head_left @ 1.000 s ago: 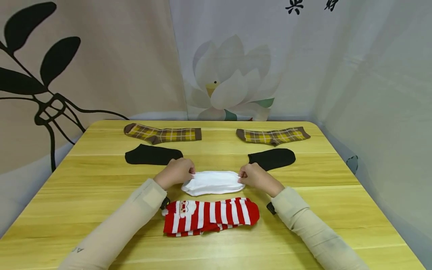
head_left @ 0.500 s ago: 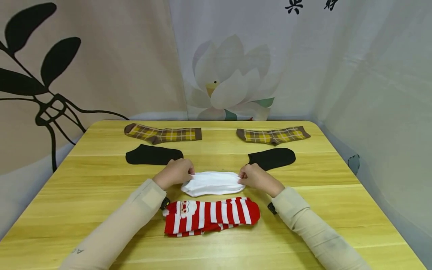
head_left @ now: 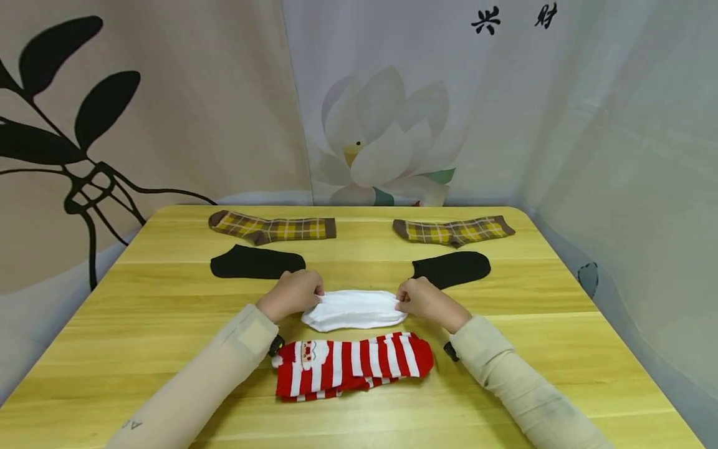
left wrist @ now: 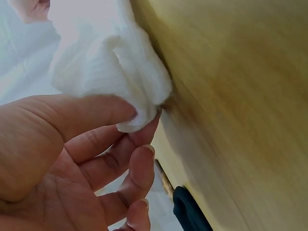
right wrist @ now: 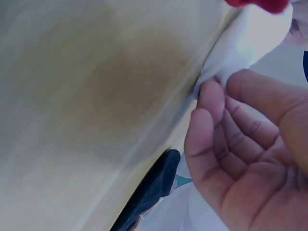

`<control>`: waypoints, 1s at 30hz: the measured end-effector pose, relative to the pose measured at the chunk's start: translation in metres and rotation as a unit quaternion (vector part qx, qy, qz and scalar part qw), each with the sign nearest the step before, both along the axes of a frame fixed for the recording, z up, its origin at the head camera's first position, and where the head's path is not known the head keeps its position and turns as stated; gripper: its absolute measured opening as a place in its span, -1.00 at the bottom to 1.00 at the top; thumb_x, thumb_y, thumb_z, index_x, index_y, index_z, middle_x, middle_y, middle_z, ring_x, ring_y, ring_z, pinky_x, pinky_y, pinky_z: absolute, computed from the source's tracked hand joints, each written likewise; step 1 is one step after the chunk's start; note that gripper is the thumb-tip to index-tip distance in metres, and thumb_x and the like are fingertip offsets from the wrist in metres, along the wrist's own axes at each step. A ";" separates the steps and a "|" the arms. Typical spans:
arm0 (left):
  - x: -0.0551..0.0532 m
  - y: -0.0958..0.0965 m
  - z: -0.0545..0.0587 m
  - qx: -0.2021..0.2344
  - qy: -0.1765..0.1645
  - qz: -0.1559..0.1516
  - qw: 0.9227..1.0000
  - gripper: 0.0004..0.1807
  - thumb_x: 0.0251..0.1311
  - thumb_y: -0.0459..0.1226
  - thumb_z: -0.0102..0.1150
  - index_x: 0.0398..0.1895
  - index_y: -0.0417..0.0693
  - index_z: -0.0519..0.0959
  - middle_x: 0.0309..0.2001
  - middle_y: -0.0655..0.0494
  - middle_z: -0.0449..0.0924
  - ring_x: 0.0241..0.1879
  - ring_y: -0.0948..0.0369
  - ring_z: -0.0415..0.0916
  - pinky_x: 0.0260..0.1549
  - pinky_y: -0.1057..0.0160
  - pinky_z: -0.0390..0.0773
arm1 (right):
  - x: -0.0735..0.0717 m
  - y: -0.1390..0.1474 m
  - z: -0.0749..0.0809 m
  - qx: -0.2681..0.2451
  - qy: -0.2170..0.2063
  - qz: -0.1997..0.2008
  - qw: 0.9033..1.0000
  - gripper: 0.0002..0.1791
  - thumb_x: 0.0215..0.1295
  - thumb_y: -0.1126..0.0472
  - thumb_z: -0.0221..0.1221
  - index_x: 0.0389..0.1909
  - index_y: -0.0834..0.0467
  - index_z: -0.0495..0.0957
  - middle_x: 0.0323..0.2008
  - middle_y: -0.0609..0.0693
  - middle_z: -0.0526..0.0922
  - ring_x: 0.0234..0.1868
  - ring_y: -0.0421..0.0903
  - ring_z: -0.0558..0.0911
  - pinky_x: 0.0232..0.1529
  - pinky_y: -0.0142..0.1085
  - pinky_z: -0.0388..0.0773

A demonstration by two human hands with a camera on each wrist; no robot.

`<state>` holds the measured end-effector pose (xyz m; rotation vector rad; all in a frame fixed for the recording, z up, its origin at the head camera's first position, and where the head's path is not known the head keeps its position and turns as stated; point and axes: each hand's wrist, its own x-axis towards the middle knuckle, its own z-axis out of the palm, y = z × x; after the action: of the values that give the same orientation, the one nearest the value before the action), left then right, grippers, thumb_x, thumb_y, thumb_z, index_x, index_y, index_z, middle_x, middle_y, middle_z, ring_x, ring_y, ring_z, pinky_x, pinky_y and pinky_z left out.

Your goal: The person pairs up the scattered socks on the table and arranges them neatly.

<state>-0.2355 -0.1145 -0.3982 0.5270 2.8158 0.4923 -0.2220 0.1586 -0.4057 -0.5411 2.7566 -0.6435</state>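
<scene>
A white sock bundle [head_left: 354, 310] lies across the middle of the table, between both hands. My left hand [head_left: 295, 293] pinches its left end; in the left wrist view the thumb and fingertips close on the white fabric [left wrist: 106, 62]. At the opposite end, my right hand [head_left: 427, 301] pinches the cloth between thumb and forefinger, as the right wrist view also shows on the white knit [right wrist: 245, 43]. Just in front, nearer the body, red-and-white striped socks [head_left: 359, 365] with a Santa face lie stacked on each other.
Behind the hands lie two black ankle socks, one left [head_left: 255, 262] and one right [head_left: 452, 268]. Farther back are two yellow-brown plaid socks, left [head_left: 280, 228] and right [head_left: 454, 231]. A printed curtain [head_left: 392, 125] hangs beyond the wooden table [head_left: 112, 349].
The head view has tilted slightly, so everything sits a little lower in it. Both hands keep their pinch on the white sock bundle, which stays in place.
</scene>
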 end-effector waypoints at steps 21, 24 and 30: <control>-0.001 -0.009 0.009 0.019 -0.032 -0.035 0.999 -0.91 0.27 -0.22 0.19 -0.39 0.05 0.63 -0.39 0.20 0.59 -0.39 0.21 0.42 -0.12 0.00 0.23 | -0.004 0.000 0.021 0.023 -0.006 0.041 0.999 -0.88 0.28 0.18 0.23 -0.39 0.15 0.63 -0.57 -0.04 0.60 -0.63 -0.22 0.39 -0.53 -0.39 0.35; 0.000 -0.013 0.015 0.030 -0.029 -0.036 0.998 -0.91 0.29 -0.21 0.16 -0.34 0.08 0.64 -0.30 0.19 0.63 -0.28 0.20 0.48 -0.04 -0.05 0.27 | -0.006 0.000 0.028 0.028 0.004 0.035 0.999 -0.87 0.29 0.14 0.23 -0.33 0.13 0.61 -0.55 0.01 0.63 -0.64 -0.21 0.41 -0.53 -0.37 0.37; 0.002 -0.026 0.028 0.055 -0.015 -0.022 0.998 -0.88 0.31 -0.17 0.14 -0.22 0.06 0.64 -0.20 0.16 0.64 -0.15 0.15 0.52 0.05 -0.14 0.27 | -0.009 -0.008 0.038 0.018 0.029 0.036 0.999 -0.88 0.32 0.13 0.19 -0.29 0.11 0.61 -0.53 -0.06 0.58 -0.62 -0.21 0.41 -0.52 -0.36 0.37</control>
<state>-0.2335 -0.1402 -0.3706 0.5962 2.7533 0.6445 -0.2314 0.1505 -0.3682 -0.6566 2.7823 -0.5695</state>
